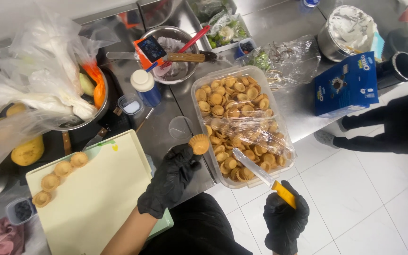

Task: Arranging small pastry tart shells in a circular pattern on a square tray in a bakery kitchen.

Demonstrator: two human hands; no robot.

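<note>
Your right hand (285, 218) grips knife (265, 178) | left hand (172, 178) pinches tart shell (199, 143) | step: moving shells from tub (204, 80) to tray (105, 189) | next: set beside row (60, 177).

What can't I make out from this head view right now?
- Lower layers of tart shells in the clear tub: hidden by the top shells and crinkled film.
- Knife handle end: hidden inside the right hand.
- Contents of the metal bowl: covered by utensils.
- Left hand forearm: cut by the bottom edge.

Cutting board (100, 198) lies left of tart-shell container (204, 85); bowl (185, 71) behind them.
</note>
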